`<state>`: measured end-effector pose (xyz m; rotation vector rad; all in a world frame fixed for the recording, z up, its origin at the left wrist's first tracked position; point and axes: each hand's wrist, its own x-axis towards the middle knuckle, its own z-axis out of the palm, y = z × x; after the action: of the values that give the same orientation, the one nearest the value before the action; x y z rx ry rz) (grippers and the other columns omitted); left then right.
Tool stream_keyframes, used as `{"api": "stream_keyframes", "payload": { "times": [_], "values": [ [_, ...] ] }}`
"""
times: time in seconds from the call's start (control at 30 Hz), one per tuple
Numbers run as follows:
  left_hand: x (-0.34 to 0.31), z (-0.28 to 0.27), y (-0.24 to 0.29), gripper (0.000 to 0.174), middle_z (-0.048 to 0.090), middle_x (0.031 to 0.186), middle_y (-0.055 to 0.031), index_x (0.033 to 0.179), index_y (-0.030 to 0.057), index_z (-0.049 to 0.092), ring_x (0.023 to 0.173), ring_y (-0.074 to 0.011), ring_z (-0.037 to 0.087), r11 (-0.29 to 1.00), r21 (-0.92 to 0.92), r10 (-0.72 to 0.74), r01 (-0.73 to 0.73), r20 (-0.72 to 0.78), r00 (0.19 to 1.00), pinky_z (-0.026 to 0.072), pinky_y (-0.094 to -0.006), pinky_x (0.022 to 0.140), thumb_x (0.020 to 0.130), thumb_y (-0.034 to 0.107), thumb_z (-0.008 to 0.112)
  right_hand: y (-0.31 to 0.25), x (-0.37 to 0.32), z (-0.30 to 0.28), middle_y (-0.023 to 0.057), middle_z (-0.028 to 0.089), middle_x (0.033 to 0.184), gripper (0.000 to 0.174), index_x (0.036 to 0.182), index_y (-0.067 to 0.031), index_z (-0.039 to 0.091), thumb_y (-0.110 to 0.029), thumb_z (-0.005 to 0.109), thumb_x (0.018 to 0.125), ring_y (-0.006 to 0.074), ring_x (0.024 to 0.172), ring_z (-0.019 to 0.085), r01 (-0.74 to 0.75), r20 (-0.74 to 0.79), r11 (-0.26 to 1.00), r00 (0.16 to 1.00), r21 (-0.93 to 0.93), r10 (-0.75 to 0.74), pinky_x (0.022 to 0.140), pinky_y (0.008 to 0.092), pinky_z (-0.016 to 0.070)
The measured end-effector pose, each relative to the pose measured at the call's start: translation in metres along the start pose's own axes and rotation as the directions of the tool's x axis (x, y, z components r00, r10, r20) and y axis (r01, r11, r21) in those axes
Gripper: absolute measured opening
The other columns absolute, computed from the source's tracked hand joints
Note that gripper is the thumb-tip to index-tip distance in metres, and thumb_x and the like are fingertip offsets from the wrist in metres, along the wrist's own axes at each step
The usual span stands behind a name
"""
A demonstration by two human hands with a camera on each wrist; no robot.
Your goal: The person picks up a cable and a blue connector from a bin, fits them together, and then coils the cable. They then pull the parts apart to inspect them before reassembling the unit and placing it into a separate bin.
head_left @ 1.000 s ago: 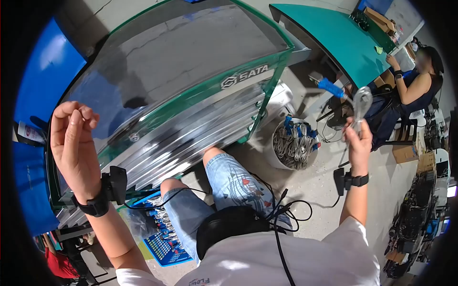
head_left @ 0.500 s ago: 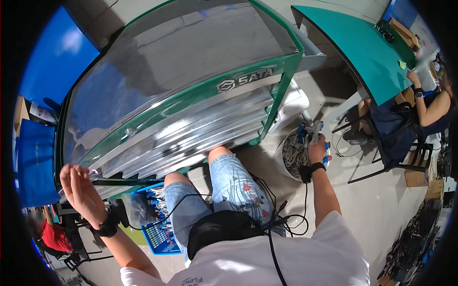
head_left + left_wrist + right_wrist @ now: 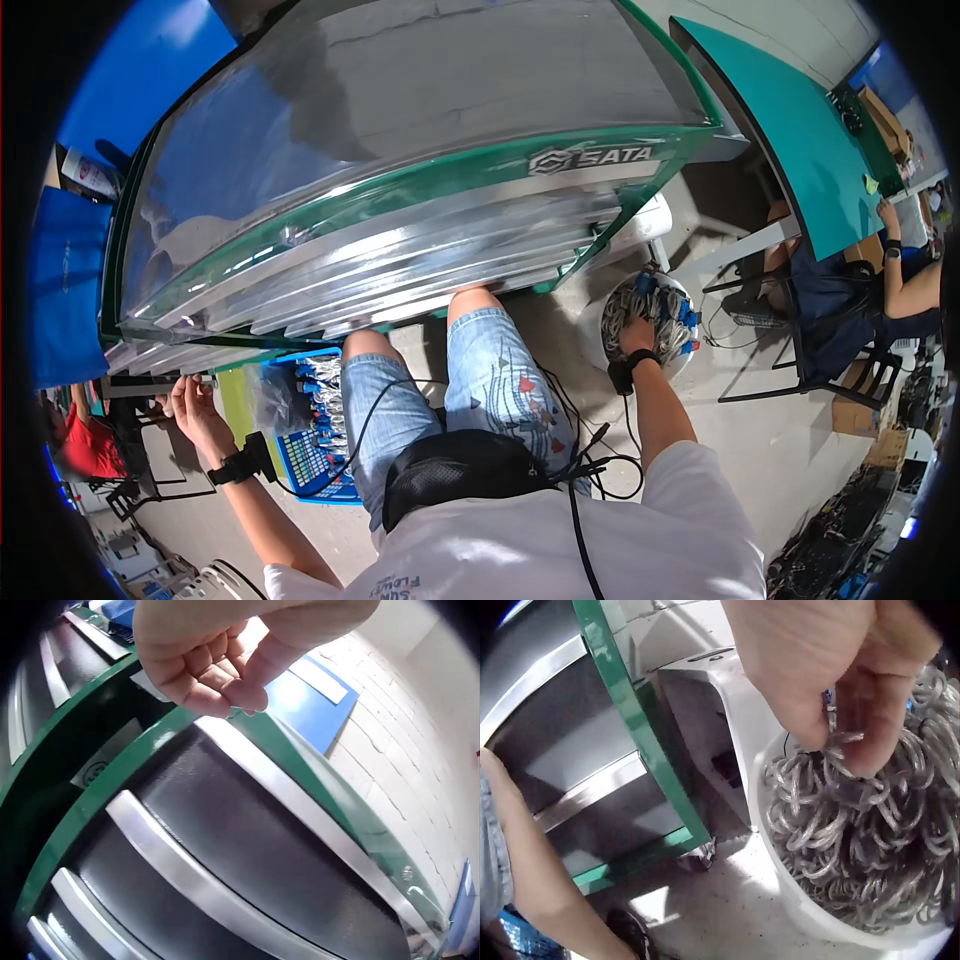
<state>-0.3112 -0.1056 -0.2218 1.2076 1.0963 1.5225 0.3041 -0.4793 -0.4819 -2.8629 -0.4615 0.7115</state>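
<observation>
My right hand reaches down into a white bucket full of coiled clear-jacketed cables with blue connectors. In the right wrist view, the thumb and a finger pinch a loop of a coiled cable at the top of the pile. My left hand hangs in the air beside the left end of the green SATA cabinet, its fingers loosely curled with nothing between them. The left wrist view has this hand in front of the cabinet's dark drawers.
A blue basket with more coiled cables and a clear plastic bag stands by my left leg. At the right, a person sits at a green table. Black cords hang around my waist.
My right hand has carried a cable with a blue connector from the right down into the bucket. My left hand has dropped lower, off the cabinet's front.
</observation>
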Motion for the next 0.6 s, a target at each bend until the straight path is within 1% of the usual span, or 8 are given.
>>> {"api": "stream_keyframes", "payload": {
  "times": [0.2,0.27,0.33,0.37,0.4,0.43,0.5,0.6],
  "values": [
    [-0.004,-0.038,-0.053,0.014,0.06,0.09,-0.0078,0.099,0.0026,0.055,0.082,-0.0136,0.058,0.992,0.001,-0.129,0.13,-0.07,0.989,0.046,-0.0233,0.068,0.086,0.004,0.059,-0.004,-0.015,-0.003,0.0223,0.057,0.113,0.032,0.107,-0.0008,0.06,-0.015,0.054,0.079,0.0389,0.105,0.054,0.008,0.02,0.989,1.0,-0.149,-0.005,0.088,0.0439,0.0463],
    [-0.008,-0.053,-0.07,0.014,0.06,0.089,-0.0094,0.099,0.0023,0.055,0.078,-0.0133,0.056,0.984,0.016,-0.177,0.18,-0.11,0.978,0.0451,-0.0241,0.067,0.086,0.004,0.058,0.023,0.002,0.022,0.023,0.061,0.1,0.032,0.102,-0.0022,0.061,-0.021,0.055,0.076,0.04,0.097,0.057,0.259,-0.077,0.944,0.957,-0.203,-0.279,0.086,0.0462,0.046],
    [-0.016,-0.052,-0.077,0.014,0.06,0.087,-0.0107,0.099,0.0009,0.055,0.072,-0.013,0.056,0.968,0.059,-0.226,0.245,-0.227,0.947,0.0455,-0.0246,0.064,0.086,0.006,0.058,0.052,0.027,0.049,0.0219,0.061,0.103,0.037,0.105,-0.0027,0.06,-0.024,0.057,0.075,0.0398,0.098,0.057,0.157,-0.049,0.974,0.985,-0.162,-0.167,0.086,0.046,0.0456],
    [-0.018,-0.062,-0.085,0.014,0.061,0.087,-0.0104,0.098,0.0009,0.055,0.068,-0.0128,0.057,0.96,0.031,-0.263,0.278,-0.238,0.935,0.0464,-0.0249,0.062,0.086,0.007,0.058,0.05,0.02,0.043,0.0195,0.062,0.102,0.036,0.104,-0.0025,0.06,-0.024,0.057,0.076,0.0379,0.099,0.057,0.27,-0.083,0.927,0.95,-0.258,-0.3,0.087,0.0442,0.046],
    [-0.02,-0.075,-0.1,0.014,0.062,0.084,-0.0094,0.099,0.0009,0.056,0.064,-0.0122,0.056,0.952,0.041,-0.277,0.302,-0.299,0.913,0.047,-0.0249,0.059,0.086,0.007,0.057,0.056,0.023,0.042,0.0156,0.063,0.103,0.032,0.103,-0.0049,0.062,-0.023,0.055,0.077,0.0326,0.099,0.059,0.381,-0.085,0.71,0.847,-0.592,-0.525,0.085,0.0422,0.0461],
    [-0.022,-0.083,-0.106,0.014,0.062,0.08,-0.0078,0.097,0.0013,0.057,0.062,-0.012,0.056,0.927,0.085,-0.325,0.366,-0.307,0.895,0.0468,-0.0242,0.058,0.086,0.009,0.058,0.028,0.02,0.019,0.013,0.063,0.102,0.027,0.098,-0.0079,0.065,-0.022,0.052,0.079,0.0281,0.099,0.059,0.414,0.271,0.434,0.895,-0.801,-0.353,0.084,0.0399,0.0447],
    [-0.03,-0.107,-0.134,0.011,0.063,0.075,-0.0064,0.092,0.0031,0.06,0.059,-0.0118,0.056,0.917,0.092,-0.339,0.389,-0.339,0.878,0.0454,-0.0236,0.054,0.085,0.012,0.059,0.08,0.07,0.045,0.0133,0.064,0.096,0.021,0.089,-0.0099,0.068,-0.016,0.052,0.077,0.0265,0.104,0.055,0.46,0.002,0.585,0.787,-0.669,-0.616,0.086,0.0374,0.0419],
    [-0.047,-0.123,-0.17,0.003,0.058,0.071,-0.0046,0.082,0.0043,0.054,0.057,-0.0122,0.053,0.898,-0.018,-0.397,0.44,-0.467,0.79,0.0442,-0.0258,0.051,0.082,0.004,0.057,0.024,0.018,-0.008,0.0191,0.06,0.097,0.021,0.092,-0.0005,0.063,-0.004,0.052,0.074,0.0346,0.091,0.056,0.487,-0.154,0.81,0.818,-0.327,-0.554,0.082,0.0388,0.0436]
  ]
}}
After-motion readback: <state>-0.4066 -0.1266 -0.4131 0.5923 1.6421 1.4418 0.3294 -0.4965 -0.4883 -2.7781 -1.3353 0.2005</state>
